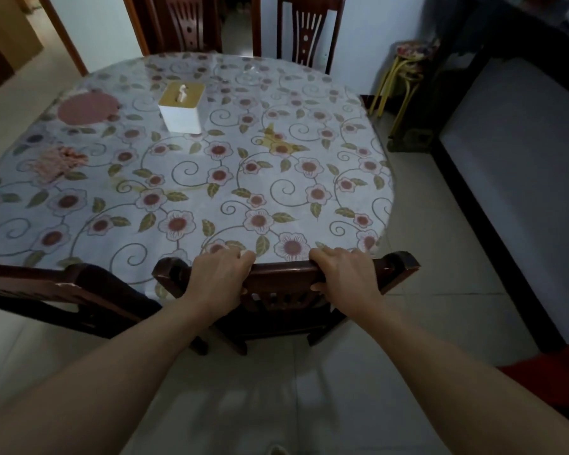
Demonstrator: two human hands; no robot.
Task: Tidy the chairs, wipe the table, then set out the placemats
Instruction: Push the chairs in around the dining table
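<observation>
A dark wooden chair (pixel 398 264) stands at the near edge of the round table (pixel 184 178), its back against the rim. My left hand (pixel 220 274) and my right hand (pixel 345 274) both grip the chair's top rail, about a hand's width apart. The table has a flowered cloth under a clear cover. A round pink placemat (pixel 86 108) lies at the far left of the table, and a pink crumpled cloth (pixel 60 162) lies in front of it. A second chair (pixel 66 287) stands at the near left.
A white tissue box (pixel 181 108) sits on the table's far half. Two more chairs (pixel 184 24) (pixel 309 27) stand at the far side. Stacked stools (pixel 408 77) stand at the right wall, and a dark bench with a grey cushion (pixel 513 178) runs along the right.
</observation>
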